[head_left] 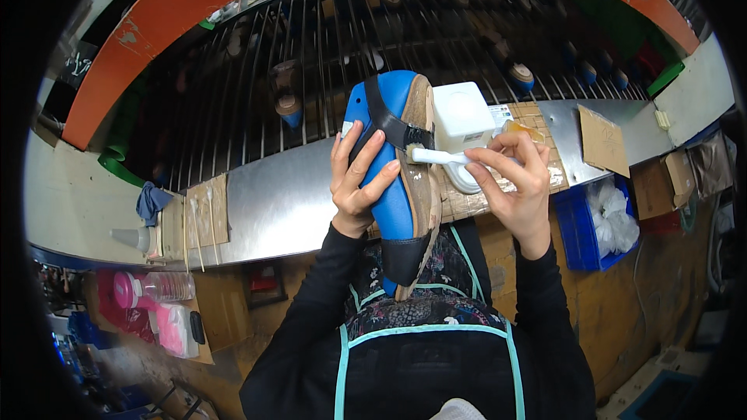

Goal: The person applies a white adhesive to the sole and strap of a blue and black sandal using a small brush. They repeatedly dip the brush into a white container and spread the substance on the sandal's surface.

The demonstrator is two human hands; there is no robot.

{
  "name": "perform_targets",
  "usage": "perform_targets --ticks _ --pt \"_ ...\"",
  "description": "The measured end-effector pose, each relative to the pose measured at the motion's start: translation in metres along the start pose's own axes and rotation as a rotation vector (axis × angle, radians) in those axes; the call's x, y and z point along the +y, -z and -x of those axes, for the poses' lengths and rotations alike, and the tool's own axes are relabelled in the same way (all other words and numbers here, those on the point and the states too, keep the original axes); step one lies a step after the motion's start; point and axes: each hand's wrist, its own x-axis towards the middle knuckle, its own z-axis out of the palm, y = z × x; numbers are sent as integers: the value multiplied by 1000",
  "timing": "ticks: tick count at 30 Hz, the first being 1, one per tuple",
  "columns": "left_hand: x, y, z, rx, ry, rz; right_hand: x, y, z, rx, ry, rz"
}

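Observation:
My left hand is closed round a blue shoe last with a sandal upper on it, its black strap crossing the front and a black piece at the heel. A tan, cork-like sole runs along its right side. Between thumb and fingers, my right hand pinches a small white-handled brush. The brush's tip touches the sole's upper edge, beside the strap. Right behind it stands a white plastic container, next to a small pot of amber stuff.
Beyond the metal ledge, a rack of bars carries several lasted shoes under an orange frame. Cotton-tipped sticks lie at left. A blue bin with plastic bags stands at right; a pink-lidded jar is lower left.

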Motion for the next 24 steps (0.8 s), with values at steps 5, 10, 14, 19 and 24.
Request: perform_targets --ticks 5,10,14,19,24 --pt "-2 -1 -2 11 -1 -9 9 5 -4 -108 -8 -113" --pt "-4 1 -5 37 -3 -19 11 1 4 -134 -83 -244" --pt "-7 1 -7 46 5 -19 10 -3 13 -111 -97 -310" --pt "-9 0 -8 88 20 -43 4 -6 23 -109 -145 -335" --pt "-11 -2 -9 124 29 -97 -5 -11 34 -64 -218 -388"
